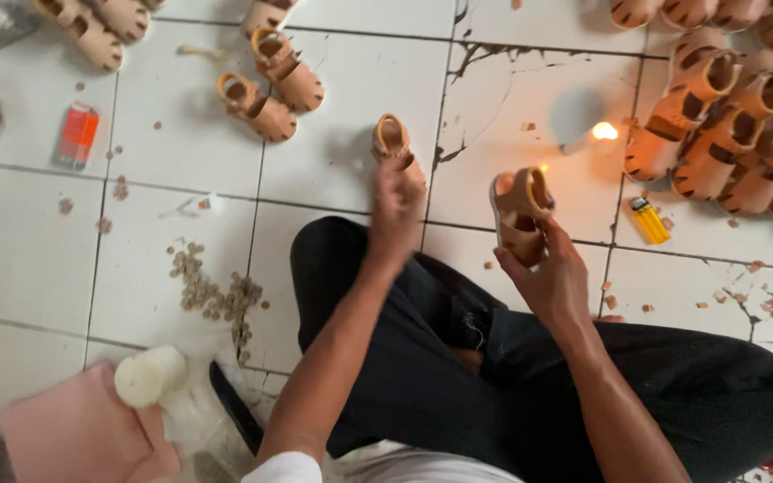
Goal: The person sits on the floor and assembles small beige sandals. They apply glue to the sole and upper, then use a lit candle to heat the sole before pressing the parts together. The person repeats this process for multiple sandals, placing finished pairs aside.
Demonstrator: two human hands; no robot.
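The right hand [552, 273] holds a tan sandal [519, 215] upright, fingers closed around its sole. The left hand [395, 210], blurred, grips a second sandal [393, 139] just above the floor [351, 152], its long axis pointing away from the person.

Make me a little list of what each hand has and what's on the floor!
left hand: holds a tan sandal, a bit blurred
right hand: holds another tan sandal upright
lit candle: on the tiled floor, beyond the right hand
yellow lighter: on the floor, right of the right hand
sandal pile: at the far right
sandal pair: on the floor, upper middle
orange lighter: at the far left
scraps: small brown bits left of the knee
legs: crossed, in black trousers
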